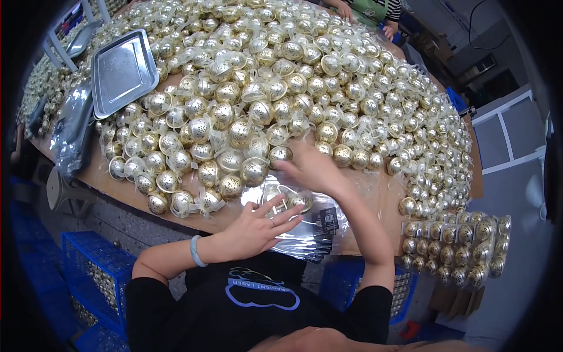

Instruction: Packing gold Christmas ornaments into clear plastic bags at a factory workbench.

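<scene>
My left hand (262,227), with a ring on a finger and a pale bracelet at the wrist, lies with spread fingers on a stack of clear plastic bags (319,242). Beneath and just beyond its fingertips, a gold ball ornament (302,202) with a pale ribbon rests on the bags. Past the stack, my right hand (316,167) reaches over the edge of the ball pile. Its thumb is close to a gold patterned ball (280,155); motion smears the other fingers, so a grip cannot be made out. A dark label (327,220) shows on the bags.
A big heap of gold balls with sheer ribbons (226,94) covers most of the table. A metal tray (124,73) lies on the left, plastic-wrapped bundles (73,132) beside it. Packed balls (454,246) stand at the right edge, blue crates (97,276) below. Another person's hand (389,32) is far off.
</scene>
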Motion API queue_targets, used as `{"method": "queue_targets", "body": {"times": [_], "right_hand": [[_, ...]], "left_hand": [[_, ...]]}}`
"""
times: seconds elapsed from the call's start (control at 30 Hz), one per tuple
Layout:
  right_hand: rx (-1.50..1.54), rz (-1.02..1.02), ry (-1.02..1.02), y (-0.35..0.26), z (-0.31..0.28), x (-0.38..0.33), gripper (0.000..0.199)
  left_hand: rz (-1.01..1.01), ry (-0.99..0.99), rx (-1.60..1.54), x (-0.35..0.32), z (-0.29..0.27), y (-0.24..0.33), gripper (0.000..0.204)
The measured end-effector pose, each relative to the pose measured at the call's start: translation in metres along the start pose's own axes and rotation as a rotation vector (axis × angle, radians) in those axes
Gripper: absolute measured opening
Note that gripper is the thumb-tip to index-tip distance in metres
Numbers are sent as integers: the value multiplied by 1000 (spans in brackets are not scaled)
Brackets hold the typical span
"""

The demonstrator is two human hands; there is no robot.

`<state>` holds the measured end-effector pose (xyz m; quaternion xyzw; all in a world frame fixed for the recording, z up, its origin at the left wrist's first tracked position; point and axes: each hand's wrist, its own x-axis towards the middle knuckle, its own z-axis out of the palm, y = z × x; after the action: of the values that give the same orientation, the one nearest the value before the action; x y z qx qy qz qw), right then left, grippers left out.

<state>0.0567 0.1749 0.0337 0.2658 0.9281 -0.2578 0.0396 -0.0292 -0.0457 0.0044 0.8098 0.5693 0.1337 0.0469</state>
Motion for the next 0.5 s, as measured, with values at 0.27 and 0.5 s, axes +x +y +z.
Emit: {"method": "queue_targets", "body": {"times": [0.27, 0.5], "right_hand": [[1056, -95, 88, 29, -21, -53, 64], [1252, -109, 444, 70, -4, -129, 74]], "left_hand": [[21, -17, 26, -2, 0, 4, 70], [-19, -71, -45, 0, -6, 1, 78]]}}
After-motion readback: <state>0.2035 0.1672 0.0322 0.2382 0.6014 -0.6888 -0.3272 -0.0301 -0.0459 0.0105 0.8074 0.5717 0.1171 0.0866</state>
